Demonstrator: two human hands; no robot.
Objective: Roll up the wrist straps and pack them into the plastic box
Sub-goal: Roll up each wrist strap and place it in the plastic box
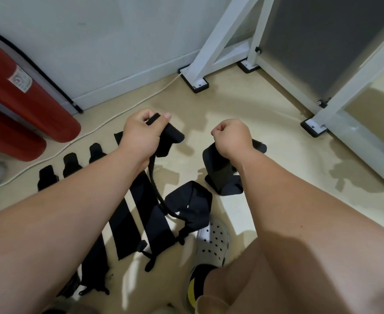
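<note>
the wrist straps point(123, 223) at centre and lower left are black woven cloth, matt and faintly fuzzy, while the cream floor point(265, 200) under them is smooth and glossy enough to show pale reflections. at upper left the red cylinders point(27, 103) look like painted metal with a soft sheen and carry a paper label point(20, 81). at upper right the white frame point(218, 41) is smooth painted metal on black plastic-looking feet point(197, 83) beside a matt grey panel point(322, 41) - and the white clog point(213, 241) at the bottom is matt, perforated foam or rubber.

Gym corner (white steel rack point(216, 44))
</note>
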